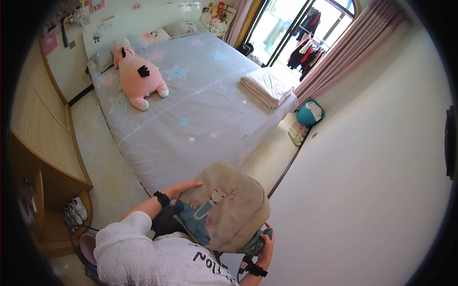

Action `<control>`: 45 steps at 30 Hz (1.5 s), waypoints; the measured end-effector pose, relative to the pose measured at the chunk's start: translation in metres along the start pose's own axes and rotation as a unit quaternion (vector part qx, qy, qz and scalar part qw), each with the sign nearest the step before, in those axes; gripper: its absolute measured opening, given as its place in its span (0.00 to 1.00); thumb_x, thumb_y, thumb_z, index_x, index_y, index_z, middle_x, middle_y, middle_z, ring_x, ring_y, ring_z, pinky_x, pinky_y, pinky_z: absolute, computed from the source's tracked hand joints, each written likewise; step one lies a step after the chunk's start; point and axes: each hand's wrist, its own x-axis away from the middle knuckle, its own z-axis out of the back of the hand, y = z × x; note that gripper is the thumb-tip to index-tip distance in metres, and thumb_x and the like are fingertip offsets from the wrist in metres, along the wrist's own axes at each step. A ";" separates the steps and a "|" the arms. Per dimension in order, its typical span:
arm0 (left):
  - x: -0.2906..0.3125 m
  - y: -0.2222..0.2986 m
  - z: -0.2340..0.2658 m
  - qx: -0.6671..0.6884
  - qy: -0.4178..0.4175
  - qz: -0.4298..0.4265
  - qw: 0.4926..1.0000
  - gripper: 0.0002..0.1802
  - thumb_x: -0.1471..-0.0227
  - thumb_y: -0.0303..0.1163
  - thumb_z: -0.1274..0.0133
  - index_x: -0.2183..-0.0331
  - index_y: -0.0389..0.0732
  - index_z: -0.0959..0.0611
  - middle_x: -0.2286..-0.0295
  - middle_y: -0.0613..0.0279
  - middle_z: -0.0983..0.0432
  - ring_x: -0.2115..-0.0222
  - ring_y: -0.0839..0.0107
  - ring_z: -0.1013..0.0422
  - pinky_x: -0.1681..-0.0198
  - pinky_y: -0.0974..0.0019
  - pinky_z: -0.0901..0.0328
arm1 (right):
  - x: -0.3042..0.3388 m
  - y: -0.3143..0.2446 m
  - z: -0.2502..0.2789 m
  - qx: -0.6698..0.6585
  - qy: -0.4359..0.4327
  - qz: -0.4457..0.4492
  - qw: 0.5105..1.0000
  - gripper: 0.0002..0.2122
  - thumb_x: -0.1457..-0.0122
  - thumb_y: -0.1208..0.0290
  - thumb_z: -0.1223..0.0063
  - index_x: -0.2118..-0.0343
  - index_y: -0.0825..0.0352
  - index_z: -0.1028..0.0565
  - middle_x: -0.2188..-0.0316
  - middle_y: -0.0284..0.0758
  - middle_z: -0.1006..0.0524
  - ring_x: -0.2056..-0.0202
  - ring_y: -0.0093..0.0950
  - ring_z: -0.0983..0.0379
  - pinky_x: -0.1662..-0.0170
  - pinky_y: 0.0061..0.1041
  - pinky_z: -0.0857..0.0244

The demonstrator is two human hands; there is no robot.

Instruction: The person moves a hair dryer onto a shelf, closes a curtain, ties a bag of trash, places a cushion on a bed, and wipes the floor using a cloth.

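Note:
In front of my chest is a beige backpack [241,200], tilted, with a long-haired cartoon figure in blue printed on its front. My left hand [185,186] is closed on its upper left edge, with the thumb and part of the fingers hidden. At its lower right side, my right hand [268,244] grips a dark green bundle [255,243] that looks like folded fabric. I cannot tell whether this bundle sits in a side pocket. Each wrist wears a black band.
Just beyond the backpack stands a bed [191,124] with a grey star-patterned cover, a pink plush toy [138,78] and a folded quilt [267,86]. A white wall [362,167] runs along the right. Wooden shelving [45,190] with shoes [76,209] is on the left.

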 end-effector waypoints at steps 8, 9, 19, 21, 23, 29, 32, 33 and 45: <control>-0.059 -0.009 -0.067 0.012 0.022 -0.037 0.999 0.29 0.60 0.48 0.53 0.59 0.38 0.35 0.64 0.57 0.33 0.66 0.69 0.34 0.63 0.65 0.38 | -0.067 -0.073 0.053 0.154 -0.026 0.051 0.986 0.20 0.59 0.71 0.48 0.61 0.66 0.37 0.72 0.33 0.33 0.71 0.22 0.37 0.67 0.20 0.41; -0.065 -0.009 -0.074 0.030 0.032 -0.038 0.998 0.29 0.60 0.48 0.53 0.59 0.38 0.35 0.64 0.57 0.34 0.66 0.69 0.34 0.63 0.65 0.38 | -0.080 -0.079 0.056 0.171 -0.032 0.047 0.984 0.18 0.58 0.71 0.49 0.61 0.66 0.36 0.73 0.33 0.32 0.72 0.21 0.37 0.68 0.19 0.41; -0.186 0.035 -0.118 0.075 0.059 -0.016 0.995 0.29 0.61 0.46 0.52 0.59 0.39 0.35 0.63 0.58 0.35 0.64 0.69 0.36 0.62 0.65 0.39 | -0.223 -0.123 0.117 0.124 -0.044 -0.002 0.991 0.13 0.53 0.67 0.54 0.64 0.66 0.35 0.75 0.31 0.32 0.73 0.18 0.38 0.69 0.17 0.42; -0.221 0.061 -0.133 0.075 0.024 -0.006 0.997 0.29 0.61 0.46 0.51 0.59 0.39 0.35 0.62 0.59 0.35 0.63 0.70 0.36 0.62 0.66 0.38 | -0.250 -0.140 0.130 0.130 -0.033 0.004 0.991 0.13 0.53 0.67 0.54 0.64 0.66 0.35 0.74 0.31 0.32 0.72 0.19 0.38 0.69 0.17 0.42; -0.259 0.096 -0.148 0.081 -0.004 -0.016 0.997 0.29 0.61 0.46 0.51 0.59 0.40 0.35 0.62 0.59 0.35 0.64 0.70 0.36 0.63 0.66 0.38 | -0.289 -0.151 0.145 0.135 -0.010 0.019 0.991 0.15 0.52 0.68 0.56 0.61 0.67 0.36 0.77 0.28 0.34 0.77 0.17 0.38 0.73 0.16 0.42; -0.351 0.192 -0.204 0.004 -0.032 0.022 0.999 0.28 0.61 0.47 0.52 0.59 0.40 0.34 0.64 0.59 0.34 0.65 0.71 0.35 0.63 0.67 0.38 | -0.365 -0.211 0.165 0.065 0.040 0.040 0.996 0.14 0.53 0.68 0.55 0.62 0.67 0.36 0.72 0.33 0.33 0.70 0.21 0.37 0.67 0.18 0.42; -0.403 0.236 -0.224 -0.022 -0.042 0.029 0.998 0.29 0.61 0.47 0.52 0.58 0.41 0.36 0.63 0.59 0.35 0.65 0.71 0.35 0.63 0.67 0.39 | -0.408 -0.239 0.168 0.111 0.069 0.047 0.990 0.14 0.52 0.68 0.56 0.62 0.66 0.36 0.71 0.33 0.33 0.70 0.21 0.37 0.66 0.19 0.42; -0.422 0.246 -0.231 -0.038 -0.047 0.012 0.998 0.30 0.61 0.47 0.53 0.56 0.41 0.38 0.62 0.59 0.35 0.64 0.70 0.36 0.62 0.67 0.39 | -0.427 -0.243 0.175 0.109 0.073 0.043 0.990 0.14 0.52 0.68 0.56 0.62 0.66 0.36 0.71 0.33 0.33 0.70 0.21 0.37 0.66 0.19 0.42; -0.612 0.406 -0.316 -0.051 -0.006 -0.053 0.997 0.28 0.60 0.47 0.53 0.61 0.37 0.33 0.65 0.58 0.33 0.66 0.71 0.34 0.64 0.66 0.37 | -0.686 -0.358 0.230 0.081 0.032 -0.003 0.996 0.14 0.52 0.66 0.54 0.64 0.65 0.37 0.72 0.33 0.34 0.70 0.20 0.38 0.67 0.18 0.42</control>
